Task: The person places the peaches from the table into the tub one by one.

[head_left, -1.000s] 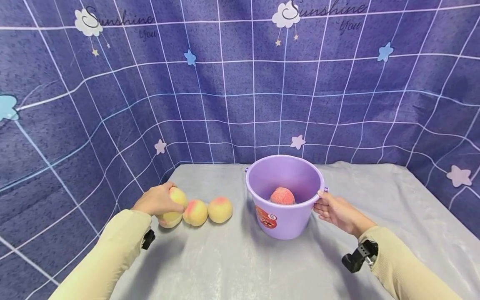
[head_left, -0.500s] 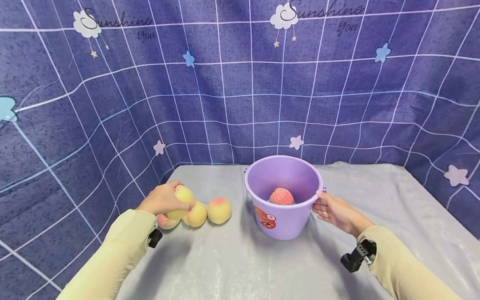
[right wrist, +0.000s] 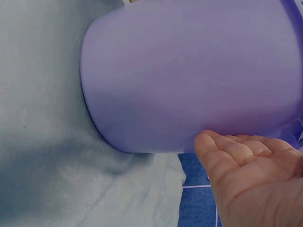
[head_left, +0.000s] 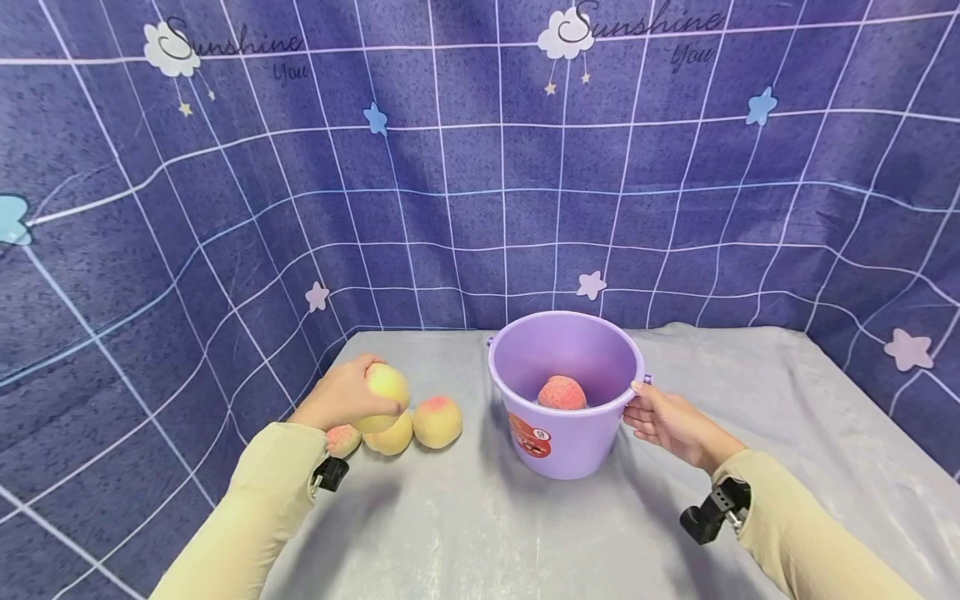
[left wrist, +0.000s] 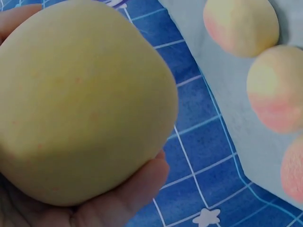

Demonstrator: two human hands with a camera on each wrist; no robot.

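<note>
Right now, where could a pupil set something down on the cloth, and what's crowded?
Bare: the grey cloth in front of the purple bucket, between the sleeves, and on the right beyond the right grip. Crowded: the left, where the left grip holds one peach close to three others.

Cream sleeves [head_left: 802, 521], as I see them remotely; black wrist devices [head_left: 702, 523], the right with a silvery screw [head_left: 734, 522].

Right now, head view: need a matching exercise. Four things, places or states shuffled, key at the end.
Things
1. left hand
2. right hand
3. rightmost peach
4. bucket

Places or states
A. touching the bucket's rim
B. purple, standing on the grey cloth
C. gripping a yellow peach
D. inside the bucket

Pairs: 1-C, 2-A, 3-D, 4-B
</note>
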